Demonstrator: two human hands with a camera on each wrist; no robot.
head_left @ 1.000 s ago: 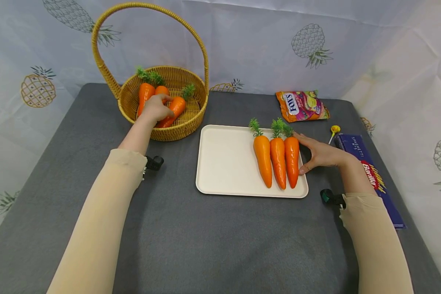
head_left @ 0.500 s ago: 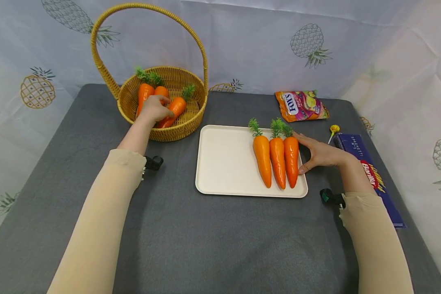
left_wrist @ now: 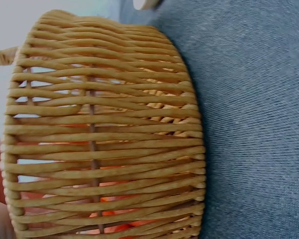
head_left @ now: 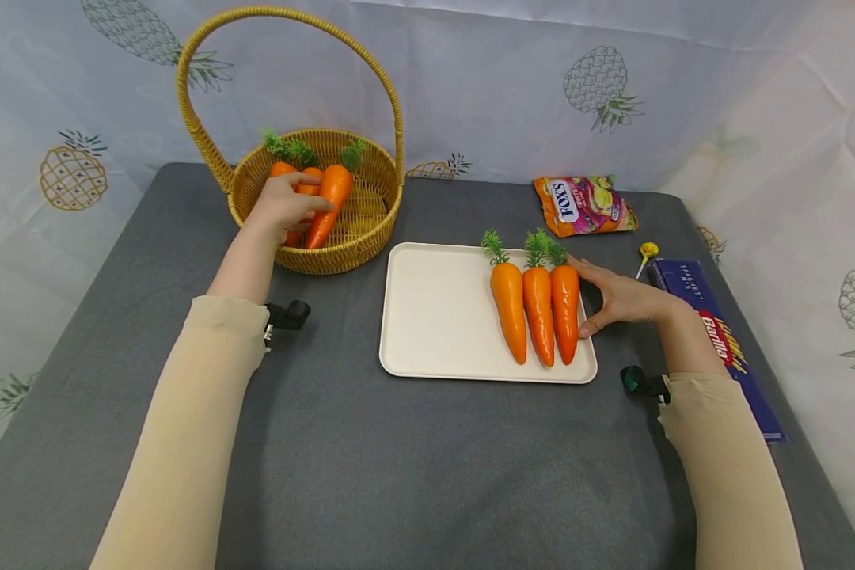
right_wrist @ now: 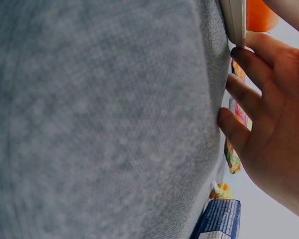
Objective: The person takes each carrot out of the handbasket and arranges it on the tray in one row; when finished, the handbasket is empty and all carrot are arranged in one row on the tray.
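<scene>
Inside the wicker basket (head_left: 338,257), my left hand (head_left: 281,207) grips a carrot (head_left: 332,202), thumb against its side. Two more carrots (head_left: 309,182) lie left of it, partly covered by the hand. In the left wrist view, the basket's woven wall (left_wrist: 109,129) hides most of the fingers, and orange shows through the gaps. My right hand (head_left: 623,299) rests spread at the right edge of a cream tray (head_left: 435,317), thumb and fingertips at its rim. A light orange carrot (head_left: 509,309), a middle carrot (head_left: 539,317) and a right-hand carrot (head_left: 566,313) lie side by side there.
A FOX'S candy bag (head_left: 586,206) lies behind the tray. To the right are a yellow lollipop (head_left: 648,251) and a blue Barilla spaghetti box (head_left: 720,340). The basket's tall handle (head_left: 292,12) arches over its opening.
My left hand has moved slightly left, and the carrot at its thumb has shifted left and turned steeper, against the other carrots in the basket. The right hand and tray stay still.
</scene>
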